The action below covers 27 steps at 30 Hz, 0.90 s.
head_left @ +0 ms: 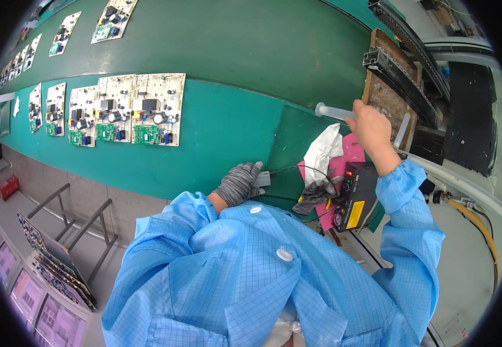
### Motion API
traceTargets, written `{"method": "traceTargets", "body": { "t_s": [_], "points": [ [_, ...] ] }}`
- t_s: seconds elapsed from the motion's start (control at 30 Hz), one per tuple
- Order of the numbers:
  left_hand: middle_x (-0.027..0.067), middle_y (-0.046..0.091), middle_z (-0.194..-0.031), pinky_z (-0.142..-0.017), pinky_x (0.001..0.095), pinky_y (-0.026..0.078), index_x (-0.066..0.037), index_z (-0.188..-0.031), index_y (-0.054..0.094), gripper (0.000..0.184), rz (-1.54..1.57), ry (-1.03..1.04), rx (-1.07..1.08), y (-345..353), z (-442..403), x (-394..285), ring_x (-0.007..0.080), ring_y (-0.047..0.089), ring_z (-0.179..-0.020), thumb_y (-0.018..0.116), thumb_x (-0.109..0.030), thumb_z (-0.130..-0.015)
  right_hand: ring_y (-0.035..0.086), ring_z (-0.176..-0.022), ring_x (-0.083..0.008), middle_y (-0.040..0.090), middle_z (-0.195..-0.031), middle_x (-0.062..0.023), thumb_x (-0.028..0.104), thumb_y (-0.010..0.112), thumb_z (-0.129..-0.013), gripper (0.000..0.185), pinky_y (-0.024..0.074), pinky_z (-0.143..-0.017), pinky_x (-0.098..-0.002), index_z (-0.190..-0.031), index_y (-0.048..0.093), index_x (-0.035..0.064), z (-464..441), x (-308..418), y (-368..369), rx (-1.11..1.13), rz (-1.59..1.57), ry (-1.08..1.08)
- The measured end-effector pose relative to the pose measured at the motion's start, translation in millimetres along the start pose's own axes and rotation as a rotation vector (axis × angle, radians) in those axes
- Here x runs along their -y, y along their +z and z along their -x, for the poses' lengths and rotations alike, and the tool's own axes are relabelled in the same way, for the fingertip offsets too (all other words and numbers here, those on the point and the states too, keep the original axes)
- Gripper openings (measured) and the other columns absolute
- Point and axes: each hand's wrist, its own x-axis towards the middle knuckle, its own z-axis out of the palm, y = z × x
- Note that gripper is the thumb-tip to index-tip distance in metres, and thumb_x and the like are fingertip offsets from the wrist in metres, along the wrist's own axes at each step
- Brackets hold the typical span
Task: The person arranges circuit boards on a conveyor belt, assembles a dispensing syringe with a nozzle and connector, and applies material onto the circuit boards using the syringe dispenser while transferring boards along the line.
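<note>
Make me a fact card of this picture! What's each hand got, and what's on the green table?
Left hand: grey glove, holding a pale block
Right hand: bare, holding a see-through tube
Boards: five in the nearer row on the green table, more behind
Black box: red light on, yellow label

My left hand [236, 184], in a grey striped glove [231, 189], sits close before my chest [256, 248], thumb and fingers bent toward each other in a pinch. Behind those fingers comes a strip of bare left wrist [217, 202], then my folded left arm [173, 225]. My bare right hand [372, 128] is farther forward and to the right of them, fingers curled in a grip, my right arm [411, 220] stretched out behind it.
</note>
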Motion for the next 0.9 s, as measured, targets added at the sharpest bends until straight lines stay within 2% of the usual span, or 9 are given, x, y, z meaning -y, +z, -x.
{"method": "traceTargets", "body": {
  "t_s": [0.2, 0.3, 0.5, 0.6, 0.9],
  "points": [
    [0.0193, 0.054, -0.108, -0.092, 0.0412, 0.041, 0.000, -0.115, 0.051, 0.063, -0.059, 0.021, 0.083, -5.7, 0.0, -0.3, 0.0339, 0.052, -0.104, 0.071, -0.039, -0.069, 0.064, -0.081, -0.0336, 0.064, -0.087, -0.0149, 0.026, 0.066, -0.078, 0.029, 0.0520, -0.067, -0.0426, -0.094, 0.053, 0.0060, 7.1, 1.0, 5.6, -0.004, -0.020, 0.046],
    [0.0189, 0.053, -0.107, -0.091, 0.0414, 0.042, 0.000, -0.112, 0.053, 0.060, -0.067, 0.053, -0.013, 4.7, 0.3, 5.3, 0.0339, 0.052, -0.103, 0.072, -0.037, -0.069, 0.064, -0.081, -0.0338, 0.064, -0.087, -0.0149, 0.026, 0.066, -0.079, 0.029, 0.0519, -0.067, -0.0427, -0.094, 0.053, 0.0060, 10.2, 0.5, 8.0, -0.008, -0.034, 0.041],
    [0.0180, 0.051, -0.109, -0.092, 0.0406, 0.042, -0.001, -0.113, 0.053, 0.059, -0.033, 0.000, -0.056, 7.0, 0.7, 2.4, 0.0333, 0.051, -0.104, 0.072, -0.034, -0.069, 0.064, -0.080, -0.0332, 0.064, -0.085, -0.0149, 0.027, 0.066, -0.079, 0.029, 0.0516, -0.066, -0.0426, -0.094, 0.052, 0.0058, 16.1, 4.4, 9.4, -0.019, -0.034, 0.056],
    [0.0175, 0.051, -0.110, -0.093, 0.0406, 0.041, -0.001, -0.114, 0.053, 0.059, -0.007, -0.051, 0.020, -0.9, -1.7, -2.6, 0.0333, 0.050, -0.105, 0.073, -0.033, -0.068, 0.064, -0.080, -0.0331, 0.063, -0.084, -0.0149, 0.027, 0.065, -0.079, 0.029, 0.0515, -0.066, -0.0426, -0.094, 0.053, 0.0056, 20.6, 2.9, 12.7, -0.041, -0.054, 0.063],
    [0.0172, 0.051, -0.109, -0.095, 0.0403, 0.040, -0.001, -0.114, 0.053, 0.058, -0.023, 0.005, -0.025, 7.0, -1.4, 3.6, 0.0333, 0.050, -0.105, 0.073, -0.032, -0.068, 0.064, -0.080, -0.0335, 0.064, -0.085, -0.0149, 0.025, 0.065, -0.079, 0.028, 0.0512, -0.067, -0.0432, -0.094, 0.052, 0.0056, 19.6, 2.7, 11.6, -0.019, -0.060, 0.075]
  ]
}}
